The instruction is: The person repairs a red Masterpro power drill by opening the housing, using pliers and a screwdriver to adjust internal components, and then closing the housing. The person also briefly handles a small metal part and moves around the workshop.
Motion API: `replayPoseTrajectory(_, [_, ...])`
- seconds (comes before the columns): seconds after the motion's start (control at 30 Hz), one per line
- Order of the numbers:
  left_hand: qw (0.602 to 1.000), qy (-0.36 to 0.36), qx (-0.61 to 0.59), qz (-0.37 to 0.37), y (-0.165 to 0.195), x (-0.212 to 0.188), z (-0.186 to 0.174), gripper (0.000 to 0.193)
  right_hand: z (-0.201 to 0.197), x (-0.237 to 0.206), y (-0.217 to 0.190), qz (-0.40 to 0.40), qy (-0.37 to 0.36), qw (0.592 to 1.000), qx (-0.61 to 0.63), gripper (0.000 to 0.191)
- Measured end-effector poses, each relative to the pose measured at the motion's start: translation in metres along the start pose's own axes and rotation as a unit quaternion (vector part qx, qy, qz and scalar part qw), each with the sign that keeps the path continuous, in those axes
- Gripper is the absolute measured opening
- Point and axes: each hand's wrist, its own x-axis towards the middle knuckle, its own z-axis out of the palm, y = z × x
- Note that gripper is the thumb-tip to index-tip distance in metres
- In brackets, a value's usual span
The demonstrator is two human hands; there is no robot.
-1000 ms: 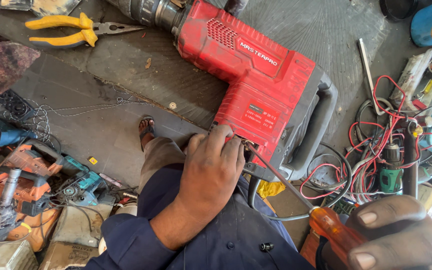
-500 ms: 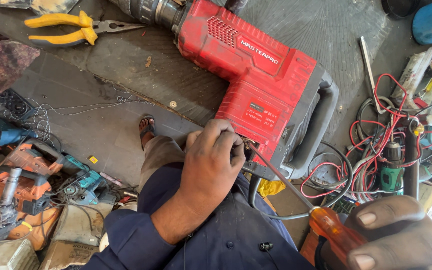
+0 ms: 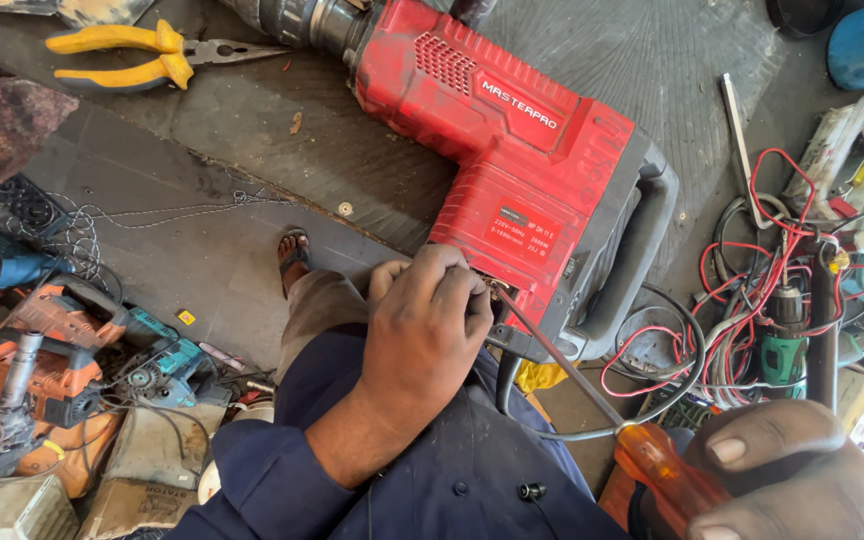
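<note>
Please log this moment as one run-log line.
left hand: steadies red hammer drill | right hand: holds orange-handled screwdriver | tip: at drill base

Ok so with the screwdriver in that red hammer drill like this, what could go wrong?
The screwdriver tip sits right by the left hand's fingertips, so a slip could likely jab them. The right hand grips only the orange handle's end, giving a long, shaky lever. The red hammer drill lies near the bench edge, so hard pushing might shift it.
</note>
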Motion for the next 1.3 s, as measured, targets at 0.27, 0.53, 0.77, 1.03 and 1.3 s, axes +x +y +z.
replayPoseTrajectory(0.27, [1.0,0.0,-0.008,0.01,-0.003,-0.003,0.002,0.022,0.012,0.011,-0.005,-0.004,0.07,0.998,-0.005,0.019])
replayPoseTrajectory(0.53, [1.0,-0.014,-0.025,0.013,-0.004,-0.006,0.001,0.023,0.019,-0.018,0.011,-0.02,0.154,0.986,-0.056,0.025])
replayPoseTrajectory(0.77, [1.0,-0.015,-0.024,0.011,-0.006,-0.009,-0.003,0.024,0.024,-0.053,0.009,0.023,0.185,0.978,-0.089,0.026])
replayPoseTrajectory(1.03, [0.998,0.028,-0.037,0.033,-0.008,-0.009,0.003,0.023,0.032,-0.074,0.008,0.045,0.209,0.97,-0.118,0.03])
replayPoseTrajectory(1.3, [0.998,-0.036,-0.04,0.017,-0.005,-0.005,-0.003,0.02,0.042,-0.106,0.005,0.158,0.272,0.933,-0.176,0.034])
